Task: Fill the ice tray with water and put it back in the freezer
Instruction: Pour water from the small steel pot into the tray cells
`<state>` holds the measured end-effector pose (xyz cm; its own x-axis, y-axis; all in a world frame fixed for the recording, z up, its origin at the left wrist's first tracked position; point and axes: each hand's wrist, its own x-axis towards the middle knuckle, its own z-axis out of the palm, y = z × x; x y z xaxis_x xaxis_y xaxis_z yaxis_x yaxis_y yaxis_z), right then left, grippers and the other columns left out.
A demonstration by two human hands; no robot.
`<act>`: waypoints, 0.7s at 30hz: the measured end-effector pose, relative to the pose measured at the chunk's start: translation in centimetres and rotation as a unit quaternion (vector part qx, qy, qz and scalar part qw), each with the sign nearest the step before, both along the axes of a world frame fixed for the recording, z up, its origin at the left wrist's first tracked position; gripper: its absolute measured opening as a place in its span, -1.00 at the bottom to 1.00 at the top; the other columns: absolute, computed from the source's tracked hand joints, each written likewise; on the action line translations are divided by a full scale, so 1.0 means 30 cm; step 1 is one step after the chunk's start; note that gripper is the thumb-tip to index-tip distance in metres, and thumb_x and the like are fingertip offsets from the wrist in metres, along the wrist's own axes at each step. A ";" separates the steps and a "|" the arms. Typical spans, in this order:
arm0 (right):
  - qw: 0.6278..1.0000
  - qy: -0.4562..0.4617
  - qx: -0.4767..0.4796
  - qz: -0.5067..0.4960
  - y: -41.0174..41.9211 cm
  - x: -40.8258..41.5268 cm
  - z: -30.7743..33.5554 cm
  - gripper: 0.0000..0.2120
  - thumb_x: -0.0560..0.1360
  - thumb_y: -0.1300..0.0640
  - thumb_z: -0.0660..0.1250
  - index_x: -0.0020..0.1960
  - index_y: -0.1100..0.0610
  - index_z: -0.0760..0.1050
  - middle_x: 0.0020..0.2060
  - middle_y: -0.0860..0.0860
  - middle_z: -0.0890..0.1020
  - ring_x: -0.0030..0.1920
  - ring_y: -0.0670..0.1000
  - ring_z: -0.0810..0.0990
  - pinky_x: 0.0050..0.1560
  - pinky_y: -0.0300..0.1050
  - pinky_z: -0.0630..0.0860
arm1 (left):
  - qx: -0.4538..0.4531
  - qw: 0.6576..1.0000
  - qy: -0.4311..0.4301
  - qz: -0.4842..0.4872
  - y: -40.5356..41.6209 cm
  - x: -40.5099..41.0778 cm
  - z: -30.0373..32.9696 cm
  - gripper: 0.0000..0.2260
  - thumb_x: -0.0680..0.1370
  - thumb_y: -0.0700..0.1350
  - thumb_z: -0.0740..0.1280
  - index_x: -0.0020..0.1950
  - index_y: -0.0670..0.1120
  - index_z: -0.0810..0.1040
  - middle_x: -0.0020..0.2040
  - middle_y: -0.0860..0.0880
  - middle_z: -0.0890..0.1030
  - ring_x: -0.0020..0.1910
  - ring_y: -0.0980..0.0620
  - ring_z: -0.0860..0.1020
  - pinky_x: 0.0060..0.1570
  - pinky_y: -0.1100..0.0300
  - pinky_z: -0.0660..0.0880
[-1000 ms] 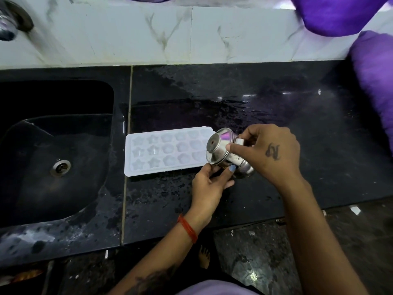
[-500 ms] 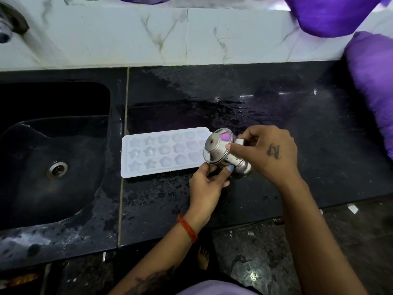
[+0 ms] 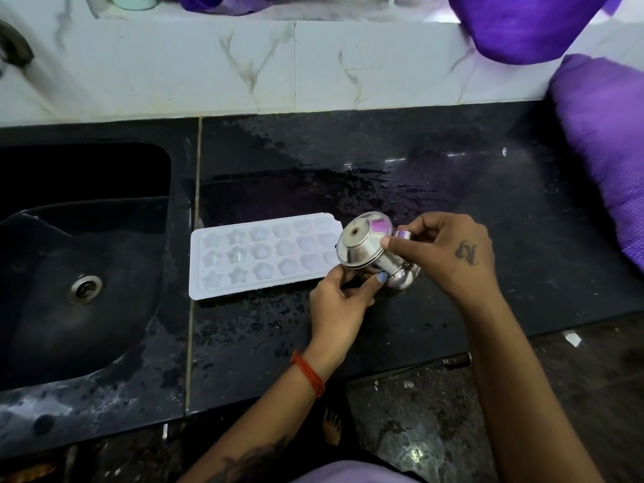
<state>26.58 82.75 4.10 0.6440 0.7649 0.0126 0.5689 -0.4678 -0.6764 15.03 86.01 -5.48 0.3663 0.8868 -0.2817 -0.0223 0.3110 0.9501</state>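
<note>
A white ice tray (image 3: 244,256) with star and flower moulds lies flat on the wet black counter (image 3: 453,190), just right of the sink. Over its right end I hold a small steel pot (image 3: 369,252), tipped on its side with its base facing me. My left hand (image 3: 339,301) grips the pot from below. From the right, my right hand (image 3: 442,254) holds its upper side. Both hands hide the tray's right end and the pot's mouth.
A black sink (image 3: 83,259) with a round drain (image 3: 85,287) takes up the left. A tap (image 3: 14,47) shows at the top left corner on the white marble wall (image 3: 313,64). Purple cloth (image 3: 606,151) bulges over the counter's right side.
The hands, the pot and the tray keep the same pose; only the camera view has shifted slightly.
</note>
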 end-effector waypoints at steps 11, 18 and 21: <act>0.991 -0.107 -0.065 0.036 0.015 -0.002 0.029 -0.76 0.34 -0.16 0.45 -0.28 -0.03 0.52 -0.41 -0.10 0.58 -0.30 -0.04 0.56 -0.37 -0.30 0.30 | -0.098 0.988 -0.115 -0.026 -0.011 0.037 -0.011 -0.72 0.50 -0.23 0.39 0.19 -0.23 0.53 0.09 -0.15 0.65 0.05 -0.02 0.63 -0.03 0.21 0.60; 0.985 -0.144 -0.079 0.059 0.030 0.004 0.026 -0.79 0.36 -0.16 0.43 -0.23 -0.03 0.55 -0.34 -0.08 0.62 -0.26 -0.02 0.58 -0.30 -0.18 0.36 | -0.101 0.986 -0.130 -0.024 -0.021 0.049 -0.022 -0.76 0.52 -0.26 0.35 0.18 -0.26 0.53 0.05 -0.15 0.65 -0.02 0.01 0.64 -0.03 0.19 0.60; 0.984 -0.149 -0.078 0.066 0.033 0.010 0.024 -0.80 0.37 -0.16 0.43 -0.22 -0.04 0.54 -0.32 -0.08 0.63 -0.24 -0.01 0.58 -0.28 -0.18 0.35 | -0.100 0.987 -0.127 -0.018 -0.018 0.055 -0.027 -0.75 0.52 -0.26 0.36 0.19 -0.26 0.53 0.07 -0.16 0.65 0.00 -0.01 0.64 -0.02 0.18 0.60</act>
